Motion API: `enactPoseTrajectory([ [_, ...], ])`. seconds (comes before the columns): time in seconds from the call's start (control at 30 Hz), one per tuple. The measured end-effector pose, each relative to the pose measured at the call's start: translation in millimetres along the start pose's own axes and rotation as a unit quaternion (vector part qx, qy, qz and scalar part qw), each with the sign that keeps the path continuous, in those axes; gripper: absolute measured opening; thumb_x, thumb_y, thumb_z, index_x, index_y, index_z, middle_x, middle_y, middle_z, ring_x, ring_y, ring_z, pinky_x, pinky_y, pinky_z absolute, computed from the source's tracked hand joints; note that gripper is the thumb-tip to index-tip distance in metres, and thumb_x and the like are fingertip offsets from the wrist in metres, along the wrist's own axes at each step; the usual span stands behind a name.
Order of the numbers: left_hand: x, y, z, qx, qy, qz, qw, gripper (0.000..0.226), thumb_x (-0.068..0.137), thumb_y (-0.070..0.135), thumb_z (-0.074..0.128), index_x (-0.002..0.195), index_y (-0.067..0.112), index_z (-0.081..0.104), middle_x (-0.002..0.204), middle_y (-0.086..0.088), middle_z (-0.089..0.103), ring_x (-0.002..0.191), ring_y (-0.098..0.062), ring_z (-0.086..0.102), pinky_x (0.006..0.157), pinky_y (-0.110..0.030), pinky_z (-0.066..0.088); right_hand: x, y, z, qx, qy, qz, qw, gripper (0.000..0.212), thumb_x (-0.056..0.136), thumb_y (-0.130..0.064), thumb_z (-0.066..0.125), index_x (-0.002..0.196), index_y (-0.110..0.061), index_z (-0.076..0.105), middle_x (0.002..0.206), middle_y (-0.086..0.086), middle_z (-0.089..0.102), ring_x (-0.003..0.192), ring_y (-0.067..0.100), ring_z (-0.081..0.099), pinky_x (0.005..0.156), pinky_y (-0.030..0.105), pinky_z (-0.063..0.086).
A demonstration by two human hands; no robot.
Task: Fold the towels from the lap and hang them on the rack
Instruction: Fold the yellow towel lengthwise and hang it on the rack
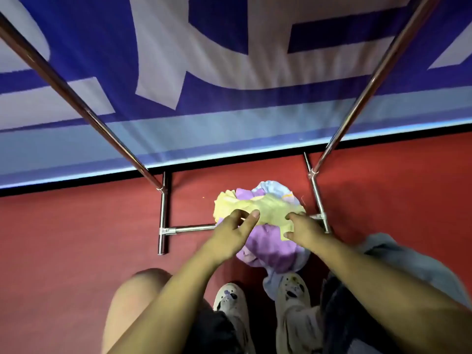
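At the far left, the metal rack (163, 221) stands on the red floor (63, 238), its two upright poles slanting up and outward toward the top corners and its low crossbar running behind your hands. Your bare left knee (132, 302) sits at the bottom left, with your left forearm reaching up and across it. Your left hand (229, 236) is over the near-left edge of the towel pile, the fingers loosely bent rather than clenched; the index finger (251, 218) and its neighbour curl down onto the left end of the yellow towel (265, 210), which lies crumpled on top of the heap, and whether they truly pinch the cloth or only rest on it cannot be told. Beneath the yellow one lies a purple towel (270, 244), and a pale blue towel (270, 187) shows at the far side of the pile; the whole heap sits on the floor between the rack's feet, just ahead of your shoes (232, 302). Your right hand (306, 228) is at the right end of the yellow towel, fingers curled over its top edge and thumb tucked under the near edge, so it grips that cloth. A grey cloth (398, 254) lies over your right thigh. Behind the rack hangs a blue and white banner (229, 72).
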State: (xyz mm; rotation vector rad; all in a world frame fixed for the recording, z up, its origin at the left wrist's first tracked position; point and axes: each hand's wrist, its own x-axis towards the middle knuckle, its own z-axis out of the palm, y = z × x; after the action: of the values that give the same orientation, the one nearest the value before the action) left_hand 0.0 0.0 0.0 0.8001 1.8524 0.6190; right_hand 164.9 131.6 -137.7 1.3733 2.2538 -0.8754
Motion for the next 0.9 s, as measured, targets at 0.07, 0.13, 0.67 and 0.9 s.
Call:
enactPoseTrajectory([
  [0.07, 17.9, -12.0, 1.5, -0.005, 0.0, -0.009, 1.0, 0.036, 0.094, 0.052, 0.043, 0.099, 0.019, 0.054, 0.08, 0.012, 0.052, 0.08, -0.009, 0.052, 0.064, -0.01, 0.036, 19.6, 1.5, 16.9, -0.023, -0.004, 0.022, 0.999, 0.059, 0.08, -0.028, 0.067, 0.134, -0.019, 0.044, 0.137, 0.009, 0.043, 0.118, 0.029, 0.051, 0.098, 0.03, 0.042],
  [0.13, 34.3, -23.1, 0.6, 0.007, 0.004, -0.02, 1.0, 0.036, 0.094, 0.052, 0.043, 0.1, 0.018, 0.054, 0.077, 0.01, 0.053, 0.065, 0.002, 0.052, 0.058, -0.006, 0.036, 37.7, 2.9, 31.9, -0.043, 0.002, 0.032, 0.999, 0.062, 0.081, -0.029, 0.066, 0.137, -0.022, 0.039, 0.14, 0.005, 0.04, 0.122, 0.03, 0.046, 0.1, 0.035, 0.041],
  [0.67, 67.3, -43.8, -23.7, 0.053, 0.014, -0.05, 0.997, 0.054, 0.091, 0.055, 0.046, 0.133, 0.022, 0.043, 0.118, 0.0, 0.057, 0.099, -0.016, 0.054, 0.082, -0.023, 0.036, 81.5, -10.3, 43.2, 0.026, 0.083, 0.038, 0.996, 0.024, 0.092, -0.019, 0.054, 0.114, -0.016, 0.061, 0.105, 0.014, 0.068, 0.096, 0.033, 0.064, 0.073, 0.031, 0.047],
  [0.9, 53.1, -31.7, -19.7, 0.141, 0.025, 0.074, 0.987, 0.051, 0.087, 0.037, 0.065, 0.13, 0.017, 0.046, 0.119, -0.007, 0.059, 0.102, -0.017, 0.058, 0.085, -0.025, 0.044, 22.4, -53.3, -15.2, 0.21, 0.082, -0.021, 0.974, 0.02, 0.088, -0.018, 0.061, 0.101, -0.004, 0.066, 0.083, 0.009, 0.062, 0.079, 0.016, 0.053, 0.066, 0.024, 0.034],
])
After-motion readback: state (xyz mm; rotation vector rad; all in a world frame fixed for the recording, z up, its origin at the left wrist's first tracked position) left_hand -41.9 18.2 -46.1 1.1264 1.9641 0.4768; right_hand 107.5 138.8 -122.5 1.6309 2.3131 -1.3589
